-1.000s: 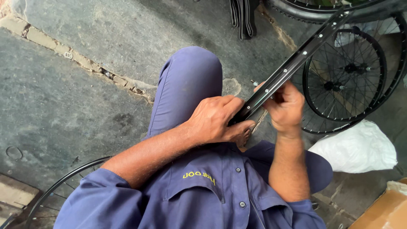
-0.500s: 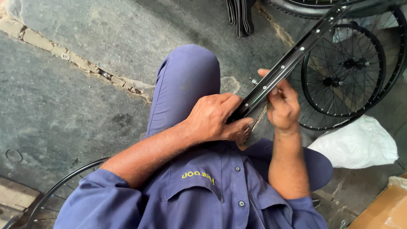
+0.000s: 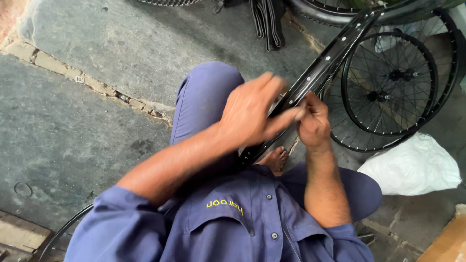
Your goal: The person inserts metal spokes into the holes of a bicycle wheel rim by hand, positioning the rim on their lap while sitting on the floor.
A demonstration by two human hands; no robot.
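Here, seen from above, a person in a blue work shirt sits on a stone floor w/ a bare black bicycle rim (image 3: pixel 318 73) slanting up and away across the lap. The right hand (image 3: pixel 314 121) is closed in a fist around the rim's lower stretch, thumb side up, holding it steady. The left hand (image 3: pixel 252 110) is blurred w/ motion, fingers extended and mostly open; its fingertips (image 3: pixel 291 115) meet the rim just beside the right fist, but I cannot tell if they pinch anything small there.

Judging by this, the step in hand looks like work at a spoke hole in the rim, right at the grip. The next move probably calls for the right fist to keep the rim from twisting while the left fingers line up on one hole.

Beyond the grip, further along the rim, a finished spoked wheel (image 3: pixel 391 82) lies flat on the floor. Right of the fist sits a white plastic bag (image 3: pixel 412 165), bunched shut, contents hidden. A cardboard box corner (image 3: pixel 449 245) shows nearer the body; its inside is out of view.
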